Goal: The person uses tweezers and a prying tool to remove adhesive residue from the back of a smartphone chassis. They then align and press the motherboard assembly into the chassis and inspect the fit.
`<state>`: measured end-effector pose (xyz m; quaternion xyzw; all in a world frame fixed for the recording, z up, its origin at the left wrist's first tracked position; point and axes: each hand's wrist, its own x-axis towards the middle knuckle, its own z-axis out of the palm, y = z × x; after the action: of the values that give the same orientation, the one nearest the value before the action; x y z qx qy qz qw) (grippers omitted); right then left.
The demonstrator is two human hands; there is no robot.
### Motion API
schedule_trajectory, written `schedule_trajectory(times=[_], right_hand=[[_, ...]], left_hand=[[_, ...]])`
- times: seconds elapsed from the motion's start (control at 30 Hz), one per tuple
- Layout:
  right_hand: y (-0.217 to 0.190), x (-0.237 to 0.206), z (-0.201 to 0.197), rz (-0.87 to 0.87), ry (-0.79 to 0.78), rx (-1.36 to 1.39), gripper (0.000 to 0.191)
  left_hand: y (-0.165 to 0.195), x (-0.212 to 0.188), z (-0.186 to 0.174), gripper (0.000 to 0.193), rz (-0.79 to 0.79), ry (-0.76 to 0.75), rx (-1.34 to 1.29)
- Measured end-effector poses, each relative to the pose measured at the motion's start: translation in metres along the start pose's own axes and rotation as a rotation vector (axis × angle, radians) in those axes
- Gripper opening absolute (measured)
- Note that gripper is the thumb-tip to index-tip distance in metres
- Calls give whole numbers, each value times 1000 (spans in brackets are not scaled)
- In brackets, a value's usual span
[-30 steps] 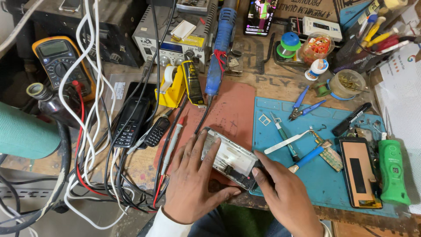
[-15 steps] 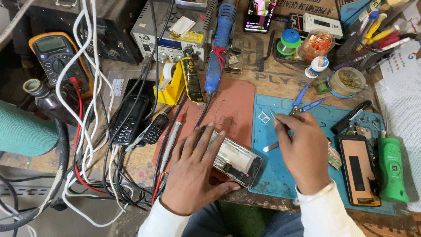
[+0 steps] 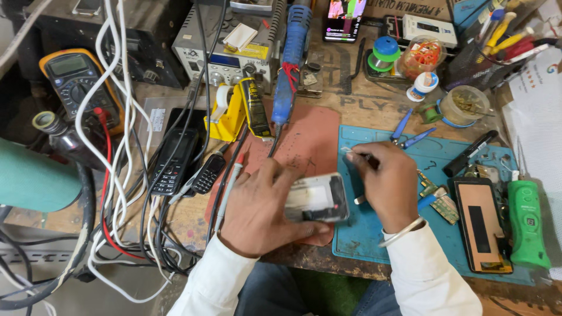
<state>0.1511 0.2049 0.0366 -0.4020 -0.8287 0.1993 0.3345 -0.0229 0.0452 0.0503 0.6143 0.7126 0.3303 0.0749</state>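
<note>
My left hand (image 3: 260, 213) rests on the red mat (image 3: 310, 140) and is shut on an opened phone body (image 3: 319, 199), with the thumb under its near edge. The phone is tilted and slightly blurred. My right hand (image 3: 389, 187) hovers over the blue mat (image 3: 363, 234) just right of the phone, fingers closed on a thin metal tool (image 3: 346, 151) whose tip points left. A white-tipped tool (image 3: 358, 200) pokes out from under that hand.
A tangle of cables (image 3: 123, 193), a multimeter (image 3: 73, 79) and two keypad phones (image 3: 175, 158) lie at left. Behind stand a blue handle tool (image 3: 293, 58) and yellow tape dispenser (image 3: 225, 114). At right are blue pliers (image 3: 410, 131), a marker (image 3: 468, 153), an orange-framed phone (image 3: 480, 225) and a green device (image 3: 527, 222).
My right hand let go of the phone, reached right over the blue mat, and now holds a thin tool closer to the phone. My left hand kept the phone and turned it.
</note>
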Motion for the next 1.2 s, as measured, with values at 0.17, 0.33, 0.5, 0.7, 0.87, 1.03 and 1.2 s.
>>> schedule_trajectory(times=[0.17,0.33,0.5,0.7,0.87,1.03,1.2], right_hand=[[-7,-10,0,63,134,466,18],[-8,-20,2,-59,88,730,19],[-11,-29,-1,-93,79,653,18],[-28,-31,1,1,154,785,25],[-40,-29,15,-58,209,918,23],[-40,-30,16,-67,246,880,22],[-42,-31,14,-83,252,795,21]], left_hand=[[6,8,23,62,-150,348,-1213],[11,14,57,46,-368,245,-1849],[6,15,74,44,-346,248,-1895],[8,14,82,43,-277,323,-1715],[15,16,82,52,-246,264,-1622],[18,16,79,54,-258,268,-1562],[19,16,78,54,-250,268,-1557]])
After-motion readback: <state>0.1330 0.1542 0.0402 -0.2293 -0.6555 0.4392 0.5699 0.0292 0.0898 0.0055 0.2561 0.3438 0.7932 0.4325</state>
